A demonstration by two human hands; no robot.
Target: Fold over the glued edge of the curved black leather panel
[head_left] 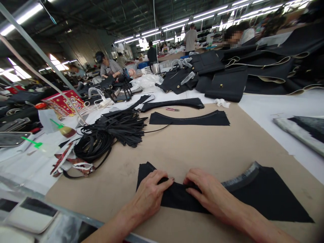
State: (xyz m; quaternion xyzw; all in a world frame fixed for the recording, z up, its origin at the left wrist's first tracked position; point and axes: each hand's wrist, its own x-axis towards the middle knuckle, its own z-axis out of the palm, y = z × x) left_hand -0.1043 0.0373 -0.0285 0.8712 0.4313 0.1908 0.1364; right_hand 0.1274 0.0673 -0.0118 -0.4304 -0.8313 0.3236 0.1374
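A curved black leather piece (263, 194) lies flat on the brown cardboard work surface (192, 148) near the front edge. Its far edge is folded over, with a grey underside showing on the right. My left hand (152, 194) presses down on the left part of that edge with fingers curled. Just to the right, my right hand (207, 192) pinches the folded rim, and the fingertips of both hands almost meet at the middle.
A second curved black piece (189, 118) and a longer one (172, 104) lie farther back. A pile of black straps (111, 133) sits to the left, near glue bottles with green caps (60, 128). Stacked black bag parts (227, 84) fill the back right. Other people work at distant tables.
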